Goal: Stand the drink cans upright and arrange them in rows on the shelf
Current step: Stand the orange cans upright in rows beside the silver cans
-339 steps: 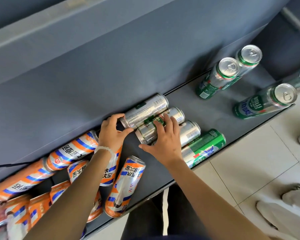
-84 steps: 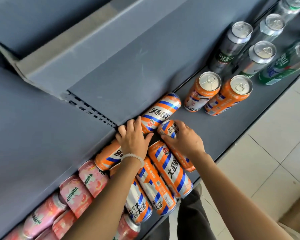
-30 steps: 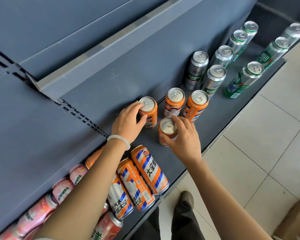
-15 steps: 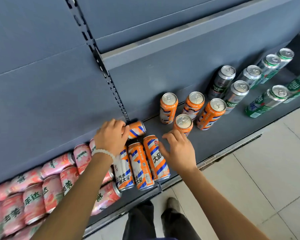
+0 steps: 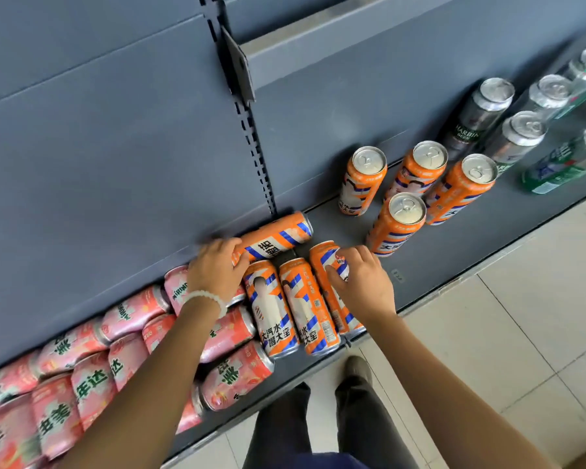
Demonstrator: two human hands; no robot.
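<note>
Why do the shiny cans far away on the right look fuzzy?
In the head view, the silver and green cans sit at the wide-angle frame's edge, smeared and stretched; the left hand is slightly motion-blurred; the upright orange cans stay sharp.

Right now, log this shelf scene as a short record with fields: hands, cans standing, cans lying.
left hand: grips the orange can lying by the back wall
right hand: grips the rightmost lying orange can
orange cans upright: four, in two rows
orange cans lying: four, counting the two gripped
pink cans: all lying, piled at left
silver and green cans: upright at right
shelf: grey
</note>
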